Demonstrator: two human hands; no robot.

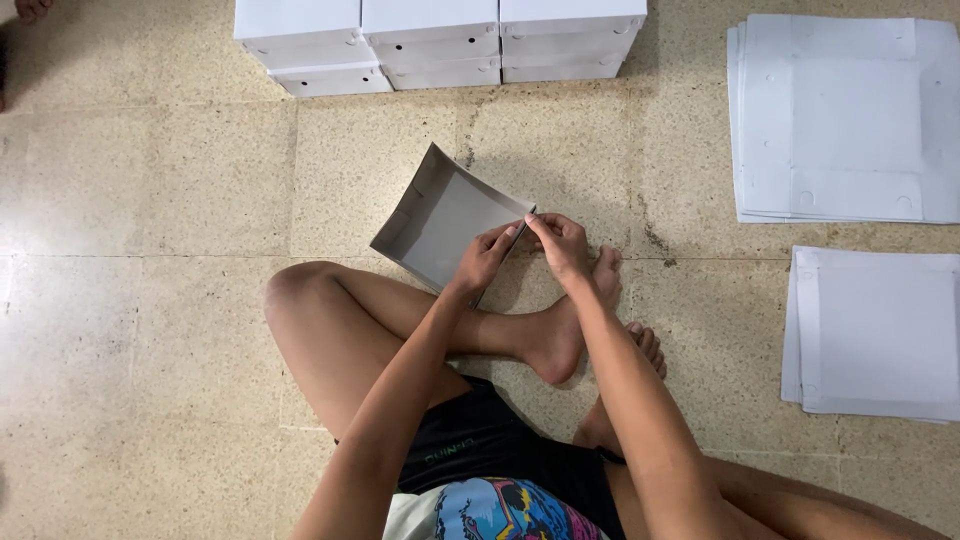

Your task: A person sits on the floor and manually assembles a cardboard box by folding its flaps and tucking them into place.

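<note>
Sitting cross-legged on the floor [150,180], I pinch one corner of the half-folded box [440,215] at mid-frame with both hands, left hand [487,258] and right hand [562,245] closed on its edge, so its wall stands up.

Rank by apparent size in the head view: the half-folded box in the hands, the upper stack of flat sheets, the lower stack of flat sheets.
1. Upper stack of flat sheets
2. Lower stack of flat sheets, cut off by the frame edge, so unsure
3. Half-folded box

Left grip [487,256], right grip [560,243]: both pinched, fingertips together.
</note>
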